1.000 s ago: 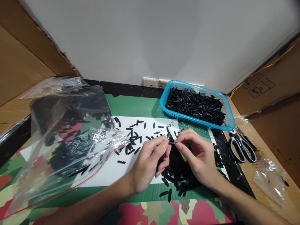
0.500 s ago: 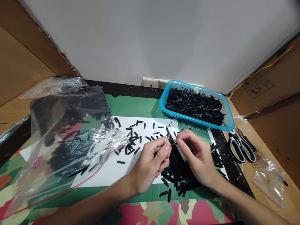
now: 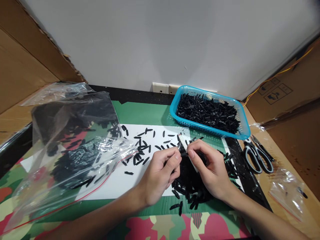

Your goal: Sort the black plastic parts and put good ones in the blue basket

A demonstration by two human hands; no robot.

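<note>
Right hand (image 3: 211,170) shifted (only slightly), seemingly pinching black strip (image 3: 184,154).

Left hand (image 3: 160,175) and right hand (image 3: 212,168) pinch a slim, dark elongated piece (image 3: 184,154) between their fingers, at opposite ends. Below: heap of loose, slender black pieces (image 3: 183,190), partly hidden by the right hand. More pieces scatter across a white paper sheet (image 3: 112,188). Left: clear plastic zip bag with red seal line (image 3: 83,161), black pieces inside. Beyond the hands: light-blue perforated plastic basket (image 3: 246,129), filled with similar pieces. Right: grey-and-black-handled scissors (image 3: 260,160).
</note>
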